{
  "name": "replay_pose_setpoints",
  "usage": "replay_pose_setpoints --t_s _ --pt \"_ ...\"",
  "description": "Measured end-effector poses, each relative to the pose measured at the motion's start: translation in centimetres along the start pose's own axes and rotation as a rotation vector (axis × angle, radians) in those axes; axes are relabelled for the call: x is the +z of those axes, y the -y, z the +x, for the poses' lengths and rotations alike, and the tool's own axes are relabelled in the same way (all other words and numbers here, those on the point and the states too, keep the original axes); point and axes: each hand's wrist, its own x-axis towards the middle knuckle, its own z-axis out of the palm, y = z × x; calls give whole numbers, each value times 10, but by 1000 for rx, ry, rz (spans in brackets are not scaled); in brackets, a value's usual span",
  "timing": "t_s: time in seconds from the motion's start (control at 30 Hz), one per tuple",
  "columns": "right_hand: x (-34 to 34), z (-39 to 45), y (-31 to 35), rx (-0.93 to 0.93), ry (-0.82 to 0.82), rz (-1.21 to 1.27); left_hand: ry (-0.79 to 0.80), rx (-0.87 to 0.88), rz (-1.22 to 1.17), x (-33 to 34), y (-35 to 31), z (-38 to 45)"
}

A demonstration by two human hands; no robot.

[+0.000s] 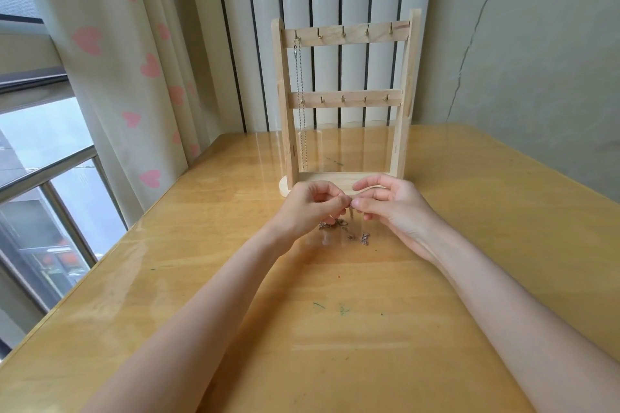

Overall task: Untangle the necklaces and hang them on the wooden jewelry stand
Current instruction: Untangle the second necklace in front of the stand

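Both grips are seen pinching one fine chain: the left hand [310, 208] and the right hand [391, 206] are brought together fingertip to fingertip above the counter [335, 329], with the chain nipped between thumb and forefinger of each where they meet. The other fingers of both hands are curled loosely.

Behind the hands, the wooden jewelry stand [345, 100] is set upright on the counter, its oval base just beyond the knuckles. Two crossbars are carried by it, each fitted with a row of small metal hooks. One necklace [300, 104] is already hung from the leftmost hook of the upper bar and is let fall in a long loop nearly to the base.

Below the hands, the tangled necklaces [345, 231] are laid on the counter, partly hidden by the left hand; how many strands are knotted there cannot be told.
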Motion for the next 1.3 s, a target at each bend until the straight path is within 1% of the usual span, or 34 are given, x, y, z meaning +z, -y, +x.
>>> replay_pose_setpoints --t_s 0.07,0.23,0.3,0.37,0.43,0.53,0.67,0.73,0.83,0.97,1.07,1.3 --pt "1 0 1 6 12 33 21 8 -1 0 -1 -1" --pt "1 1 3 94 65 277 40 18 -39 2 -2 -2" --pt "-4 2 3 136 53 385 11 -1 -72 -1 0 -1" --pt "-10 2 3 144 51 432 -31 -22 -108 -5 1 1" --pt "-12 2 2 135 82 407 -36 -19 -125 -6 0 0" --pt "-8 1 1 105 111 349 11 27 -102 -2 -2 -1" --pt "-7 2 0 80 81 308 -1 112 -38 2 -4 -1" --pt "-7 2 -1 80 76 284 -6 121 0 3 -4 -1" --pt "-6 2 -1 74 83 262 31 85 -16 2 -4 0" --pt "-3 1 1 107 108 251 161 -1 -93 1 -3 -3" --pt "-3 0 3 147 137 262 224 -30 -166 1 -3 -4" --pt "-5 -1 5 135 190 314 239 -82 -296 -1 -3 -2"
